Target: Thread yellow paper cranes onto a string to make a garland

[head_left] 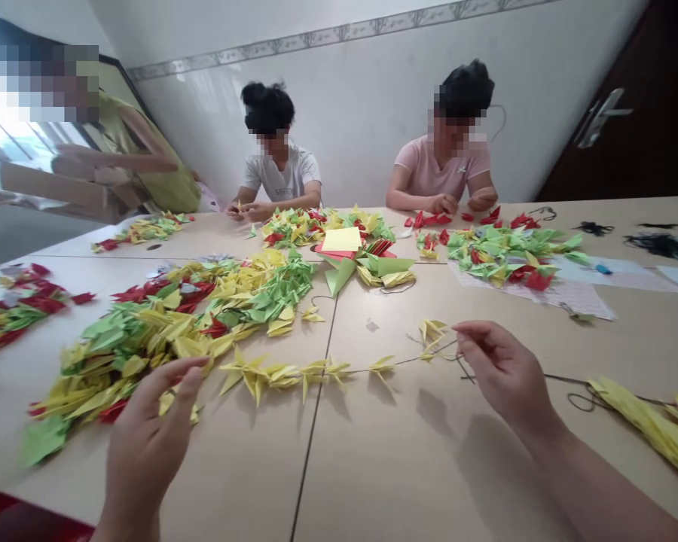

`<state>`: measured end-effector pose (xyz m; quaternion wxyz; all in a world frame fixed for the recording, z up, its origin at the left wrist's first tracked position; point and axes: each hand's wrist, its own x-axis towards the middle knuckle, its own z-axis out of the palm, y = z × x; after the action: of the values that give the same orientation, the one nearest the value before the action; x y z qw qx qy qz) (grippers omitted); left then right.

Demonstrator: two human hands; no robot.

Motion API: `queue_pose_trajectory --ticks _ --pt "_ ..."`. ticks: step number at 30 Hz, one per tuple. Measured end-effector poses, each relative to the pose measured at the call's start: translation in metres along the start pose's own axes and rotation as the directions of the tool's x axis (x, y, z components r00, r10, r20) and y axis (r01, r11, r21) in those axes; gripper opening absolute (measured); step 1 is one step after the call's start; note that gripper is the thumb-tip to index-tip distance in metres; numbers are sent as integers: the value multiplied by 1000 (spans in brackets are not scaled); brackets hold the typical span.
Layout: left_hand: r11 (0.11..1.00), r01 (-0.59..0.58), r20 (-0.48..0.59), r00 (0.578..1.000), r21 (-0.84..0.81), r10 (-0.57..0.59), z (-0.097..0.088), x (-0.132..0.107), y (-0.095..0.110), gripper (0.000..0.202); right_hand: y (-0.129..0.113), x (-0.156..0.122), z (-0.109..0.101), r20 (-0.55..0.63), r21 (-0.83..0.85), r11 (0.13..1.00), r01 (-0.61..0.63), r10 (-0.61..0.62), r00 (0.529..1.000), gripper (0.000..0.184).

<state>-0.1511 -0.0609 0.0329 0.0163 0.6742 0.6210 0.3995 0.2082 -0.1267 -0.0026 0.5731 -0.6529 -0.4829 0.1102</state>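
A thin dark thread (410, 360) runs across the table between my hands, with several yellow folded paper pieces (285, 374) strung along it. My left hand (150, 440) is at the thread's left end, fingers curled around a yellow piece there. My right hand (500, 369) pinches the thread at its right end, close to a small cluster of yellow pieces (432, 332). The strung pieces hang just above the tabletop.
A big heap of yellow, green and red folded papers (192, 320) lies left of centre. More heaps (505, 252) and a yellow pad (342, 239) lie farther back, where three other people sit. Another yellow string (647, 421) lies at the right. A table seam (316, 406) runs down the middle.
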Motion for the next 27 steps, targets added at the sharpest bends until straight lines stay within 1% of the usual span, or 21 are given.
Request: queue_pose_trajectory --ticks 1,3,5,6,9,10,12,14,16,18,19,21,24,26,27 --pt "999 -27 105 994 46 22 3 -2 -15 38 -1 0 -1 -3 9 1000 11 -11 1000 15" --pt "984 -150 227 966 93 126 11 -5 -37 42 -5 -1 -3 -30 26 999 30 -30 999 14" --pt "952 -286 289 925 106 245 21 -7 -49 46 -9 -1 -7 -97 47 998 46 -41 994 13" --pt "935 -334 300 910 121 286 25 -6 -51 49 -10 -1 -9 -134 61 997 49 -41 990 13" --pt "892 -411 312 886 186 343 32 2 -49 55 -9 0 -13 -194 99 994 47 -27 981 11" --pt "874 -444 337 868 198 365 34 6 -46 53 -8 1 -13 -193 103 994 39 -18 981 11" --pt "827 -528 418 807 195 417 37 15 -38 47 -6 4 -15 -175 109 994 15 4 985 12" --pt "791 -585 482 753 179 447 41 23 -29 42 -7 7 -19 -121 110 993 -37 51 991 13" --pt "782 -602 523 724 162 450 47 28 -22 40 -12 12 -26 -9 95 989 -110 112 994 15" --pt "788 -603 557 700 127 446 52 29 -17 37 -18 16 -35 112 67 983 -171 163 980 18" --pt "796 -595 562 698 112 443 55 28 -16 35 -20 18 -39 152 59 980 -188 177 972 19" --pt "819 -567 547 717 94 433 59 27 -17 31 -21 20 -46 171 53 978 -203 191 967 21" --pt "843 -530 495 758 89 425 62 26 -20 28 -8 18 -51 94 68 970 -233 226 970 21" --pt "845 -528 466 771 87 434 64 25 -20 28 6 15 -51 52 81 960 -266 263 963 20" --pt "845 -528 453 776 88 438 64 25 -20 29 13 13 -50 60 82 957 -279 275 960 19"
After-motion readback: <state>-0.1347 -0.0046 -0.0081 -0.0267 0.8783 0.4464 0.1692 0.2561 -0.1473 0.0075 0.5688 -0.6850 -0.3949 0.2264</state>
